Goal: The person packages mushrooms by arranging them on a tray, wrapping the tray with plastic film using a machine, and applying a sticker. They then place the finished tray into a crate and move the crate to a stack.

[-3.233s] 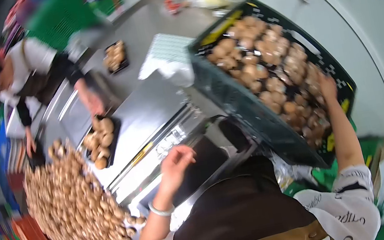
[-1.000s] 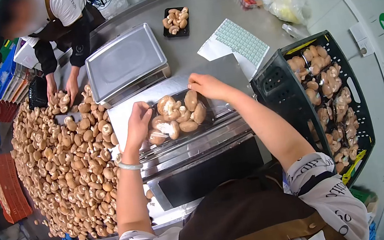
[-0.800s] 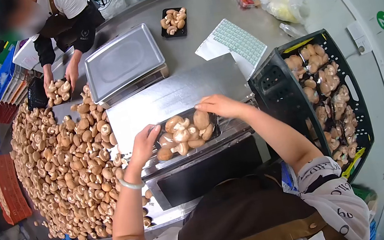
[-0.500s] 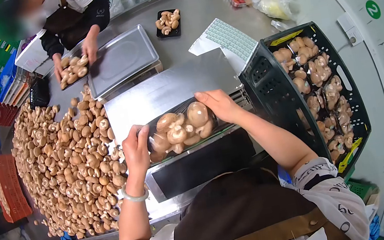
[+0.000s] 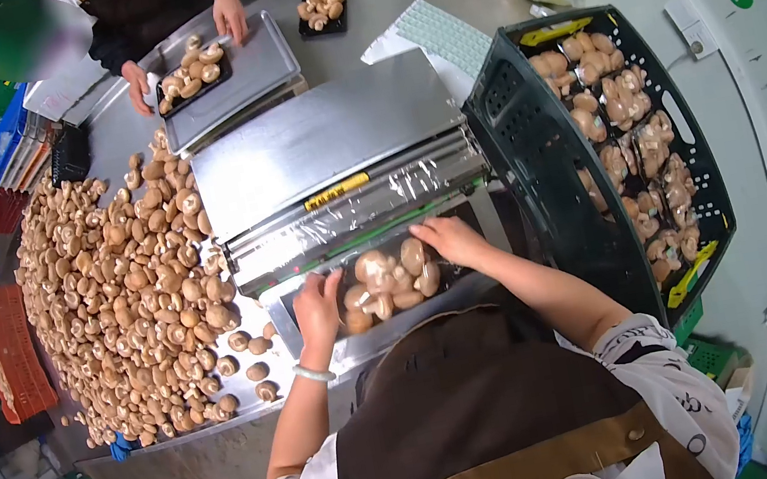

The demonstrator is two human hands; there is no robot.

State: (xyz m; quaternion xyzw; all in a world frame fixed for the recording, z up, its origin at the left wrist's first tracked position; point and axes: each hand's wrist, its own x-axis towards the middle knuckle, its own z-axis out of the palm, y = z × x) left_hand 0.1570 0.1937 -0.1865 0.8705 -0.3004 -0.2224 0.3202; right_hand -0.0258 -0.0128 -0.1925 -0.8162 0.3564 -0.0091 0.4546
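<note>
A tray of shiitake mushrooms (image 5: 389,284), under clear film, lies between my two hands on the black plate at the front of a film wrapping machine (image 5: 328,152). My left hand (image 5: 317,309) grips its left end, fingers bent over the edge. At the far right corner, my right hand (image 5: 450,241) holds the tray with the fingers pressed on the rim. Just beyond the tray, a roll of clear film (image 5: 359,215) shows under the machine's metal top. The undersides of both hands are hidden.
Loose mushrooms (image 5: 130,302) are heaped at left. A dark crate (image 5: 535,173) of packed mushrooms stands at right. Across the table, a co-worker's hands (image 5: 230,13) are by a mushroom tray (image 5: 192,79) on a metal scale (image 5: 270,55). Another filled tray (image 5: 323,8) sits behind.
My hands have brought the mushroom tray toward my body, off the machine's film roll and onto its front plate. The co-worker's tray has moved onto the scale.
</note>
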